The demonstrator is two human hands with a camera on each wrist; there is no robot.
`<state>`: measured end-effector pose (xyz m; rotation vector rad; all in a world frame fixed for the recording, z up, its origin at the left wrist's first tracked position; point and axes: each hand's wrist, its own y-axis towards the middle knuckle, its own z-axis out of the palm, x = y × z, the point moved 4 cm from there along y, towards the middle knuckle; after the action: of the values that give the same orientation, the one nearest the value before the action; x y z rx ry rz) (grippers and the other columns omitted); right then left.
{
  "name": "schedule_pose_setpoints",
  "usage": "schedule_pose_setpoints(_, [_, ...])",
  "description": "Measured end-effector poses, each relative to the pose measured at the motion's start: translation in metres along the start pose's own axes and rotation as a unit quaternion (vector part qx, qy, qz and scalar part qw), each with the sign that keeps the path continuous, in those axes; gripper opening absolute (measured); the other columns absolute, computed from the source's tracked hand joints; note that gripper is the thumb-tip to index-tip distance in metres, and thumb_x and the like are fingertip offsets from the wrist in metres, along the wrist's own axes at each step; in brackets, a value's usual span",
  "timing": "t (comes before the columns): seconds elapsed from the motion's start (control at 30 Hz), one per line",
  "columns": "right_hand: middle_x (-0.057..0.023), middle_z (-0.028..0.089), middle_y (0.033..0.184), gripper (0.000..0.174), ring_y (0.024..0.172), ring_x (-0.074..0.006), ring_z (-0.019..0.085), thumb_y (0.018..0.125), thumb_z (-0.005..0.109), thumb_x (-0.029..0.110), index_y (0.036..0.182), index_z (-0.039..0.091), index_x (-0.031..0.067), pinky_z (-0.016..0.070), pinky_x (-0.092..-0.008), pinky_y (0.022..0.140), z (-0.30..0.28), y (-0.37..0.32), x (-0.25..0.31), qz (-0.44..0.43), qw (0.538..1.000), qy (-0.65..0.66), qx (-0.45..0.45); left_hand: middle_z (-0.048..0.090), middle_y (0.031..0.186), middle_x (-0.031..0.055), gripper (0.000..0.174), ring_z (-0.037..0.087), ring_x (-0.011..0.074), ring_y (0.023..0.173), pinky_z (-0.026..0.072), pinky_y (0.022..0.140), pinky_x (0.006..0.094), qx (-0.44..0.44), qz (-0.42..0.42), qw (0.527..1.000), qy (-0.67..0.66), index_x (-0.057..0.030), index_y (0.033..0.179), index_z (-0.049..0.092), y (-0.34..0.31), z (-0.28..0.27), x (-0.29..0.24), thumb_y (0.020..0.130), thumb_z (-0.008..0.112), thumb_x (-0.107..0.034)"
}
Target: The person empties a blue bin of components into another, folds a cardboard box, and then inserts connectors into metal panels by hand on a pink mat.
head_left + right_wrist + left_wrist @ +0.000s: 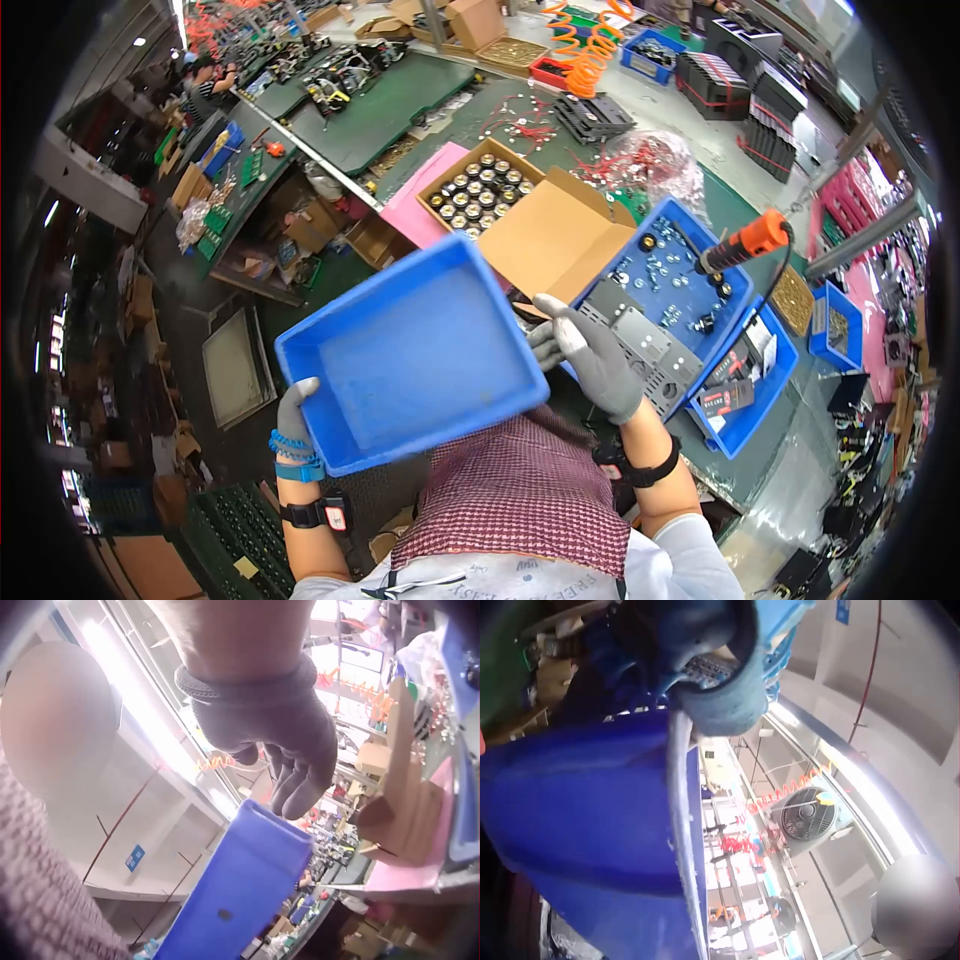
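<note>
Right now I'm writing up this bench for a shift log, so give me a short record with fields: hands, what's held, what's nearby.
Left hand: gloved, grips the blue tray at its near-left corner
Right hand: gloved, fingers relaxed at the tray's right edge; contact unclear
Tray state: tilted, nothing inside
Nearby: cardboard box of round parts; blue bin of screws; orange-handled tool

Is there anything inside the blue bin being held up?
No, the blue bin shows a bare floor in the head view, gripped by the left hand.
</note>
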<state>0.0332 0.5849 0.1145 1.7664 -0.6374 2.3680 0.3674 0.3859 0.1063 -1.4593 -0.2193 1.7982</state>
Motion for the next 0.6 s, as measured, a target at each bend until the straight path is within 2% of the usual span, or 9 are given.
schedule_pose_setpoints(0.07, [-0.0152,0.062,0.12,0.041,0.102,-0.0203,0.063,0.1,0.047,0.028,0.133,0.051,0.0026,0.0484,-0.0332,0.09,0.006,0.005,-0.024,-0.041,0.999,0.006,-0.001,0.055,0.124,0.0197,0.062,0.057,0.0335,0.108,0.0472,0.096,0.0445,-0.094,0.098,0.99,-0.035,0.002,0.133,0.044,-0.006,-0.023,-0.013,0.078,0.06,-0.024])
schedule_pose_setpoints(0.13, [-0.0122,0.063,0.115,0.045,0.101,-0.0174,0.061,0.1,0.047,0.032,0.132,0.052,0.0009,0.0479,-0.0308,0.091,0.016,0.004,-0.037,0.003,0.976,-0.207,0.068,0.055,0.125,0.0194,0.059,0.057,0.0345,0.111,0.0472,0.098,0.0459,-0.098,0.127,0.984,-0.072,0.002,0.132,0.044,0.009,-0.048,-0.02,0.08,0.057,-0.022])
schedule_pose_setpoints(0.2, [-0.0122,0.062,0.115,0.048,0.104,-0.0192,0.06,0.1,0.048,0.035,0.133,0.051,0.0,0.0467,-0.0308,0.093,0.029,0.018,-0.09,-0.016,0.934,-0.281,0.22,0.053,0.129,0.0188,0.059,0.055,0.0363,0.115,0.0456,0.101,0.0491,-0.135,0.158,0.966,-0.156,0.0004,0.135,0.041,0.042,-0.083,-0.031,0.081,0.056,-0.02])
schedule_pose_setpoints(0.23, [-0.0122,0.062,0.115,0.048,0.104,-0.0192,0.06,0.1,0.048,0.035,0.133,0.051,0.0,0.0467,-0.0308,0.093,0.031,0.034,-0.101,-0.016,0.936,-0.28,0.213,0.052,0.131,0.018,0.056,0.053,0.0365,0.118,0.0451,0.102,0.0509,-0.125,0.171,0.957,-0.198,-0.0002,0.135,0.042,0.064,-0.091,-0.04,0.082,0.054,-0.017])
schedule_pose_setpoints(0.3, [-0.0171,0.061,0.122,0.052,0.116,-0.026,0.057,0.099,0.05,0.039,0.134,0.051,0.0007,0.0429,-0.0345,0.099,0.043,0.065,-0.126,0.144,0.96,-0.022,0.241,0.052,0.13,0.0176,0.056,0.054,0.0354,0.118,0.0457,0.101,0.0513,-0.119,0.189,0.954,-0.201,0.0004,0.133,0.042,0.105,-0.088,-0.064,0.082,0.056,-0.017])
schedule_pose_setpoints(0.4, [-0.0122,0.063,0.113,0.058,0.098,-0.0182,0.061,0.097,0.051,0.046,0.132,0.051,-0.0003,0.0483,-0.0297,0.088,0.038,0.132,-0.124,0.0,0.984,-0.151,0.09,0.053,0.13,0.0168,0.056,0.054,0.0349,0.117,0.0461,0.099,0.0559,-0.084,0.167,0.959,-0.214,0.0009,0.132,0.043,0.178,-0.07,-0.103,0.082,0.058,-0.019])
schedule_pose_setpoints(0.5, [-0.0105,0.063,0.11,0.059,0.097,-0.0156,0.061,0.096,0.052,0.048,0.129,0.051,0.0,0.0482,-0.0257,0.085,0.043,0.177,-0.155,0.09,0.951,-0.294,0.01,0.054,0.13,0.0171,0.059,0.054,0.0363,0.118,0.0472,0.096,0.0579,-0.036,0.132,0.977,-0.162,-0.0006,0.133,0.044,0.275,-0.051,-0.146,0.081,0.06,-0.024])
schedule_pose_setpoints(0.53, [-0.0105,0.063,0.11,0.059,0.097,-0.0156,0.061,0.096,0.052,0.048,0.129,0.051,0.0,0.0482,-0.0257,0.085,0.036,0.189,-0.143,0.102,0.952,-0.288,-0.034,0.054,0.131,0.0169,0.06,0.054,0.0366,0.117,0.0477,0.095,0.058,-0.031,0.1,0.985,-0.138,-0.0012,0.133,0.044,0.312,-0.049,-0.157,0.081,0.061,-0.026])
schedule_pose_setpoints(0.6, [-0.0139,0.063,0.114,0.059,0.11,-0.0228,0.06,0.093,0.059,0.048,0.13,0.05,0.0026,0.0488,-0.0309,0.087,0.05,0.21,-0.122,0.22,0.975,0.019,-0.022,0.056,0.126,0.0156,0.057,0.056,0.0347,0.114,0.0501,0.092,0.0567,-0.051,0.065,0.993,-0.083,-0.0025,0.13,0.048,0.384,-0.045,-0.168,0.08,0.062,-0.028])
